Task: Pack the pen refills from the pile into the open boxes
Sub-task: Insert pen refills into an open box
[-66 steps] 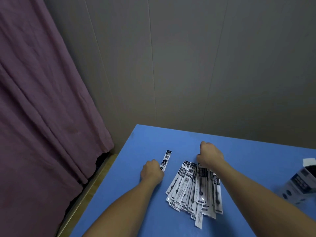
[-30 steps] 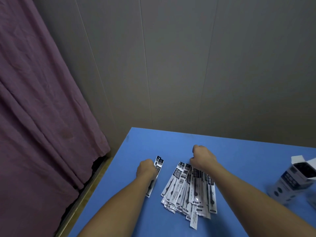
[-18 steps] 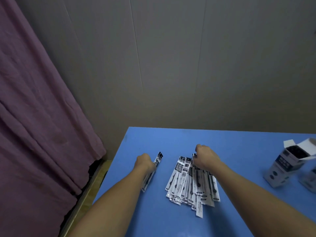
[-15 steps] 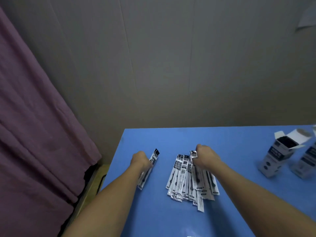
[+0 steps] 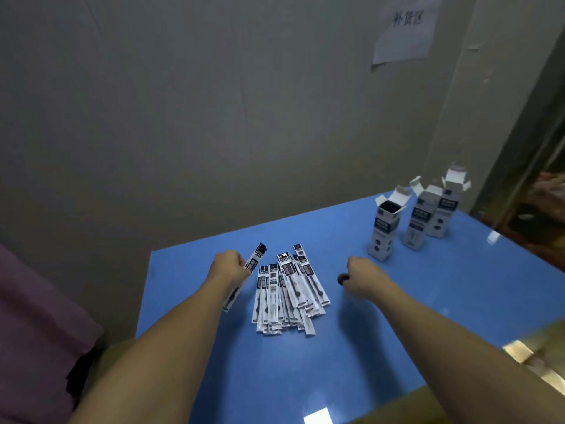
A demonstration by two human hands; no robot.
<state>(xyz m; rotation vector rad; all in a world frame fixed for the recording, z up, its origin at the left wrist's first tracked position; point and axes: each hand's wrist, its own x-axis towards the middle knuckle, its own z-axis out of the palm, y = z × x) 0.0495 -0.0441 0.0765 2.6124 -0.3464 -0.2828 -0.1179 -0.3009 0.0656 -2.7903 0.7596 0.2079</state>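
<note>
A pile of pen refills (image 5: 287, 293) in white and black packets lies fanned out on the blue table (image 5: 351, 356). My left hand (image 5: 230, 268) grips one pen refill (image 5: 256, 259) just left of the pile, its black end pointing up and away. My right hand (image 5: 360, 277) hovers curled to the right of the pile, between it and the boxes. A small dark tip (image 5: 342, 280) sticks out on its thumb side, which looks like a refill's end. Three open boxes (image 5: 383, 232) stand upright at the table's far right, flaps up.
A grey wall rises behind the table, with a paper note (image 5: 403, 29) taped high on it. A purple curtain (image 5: 33, 338) hangs at the lower left beyond the table's left edge. A dark doorway (image 5: 532, 191) opens to the right of the boxes.
The view has swung right, bringing all three boxes into sight. My right hand left the pile and moved right toward the boxes. My left hand lifted its refill off the table.
</note>
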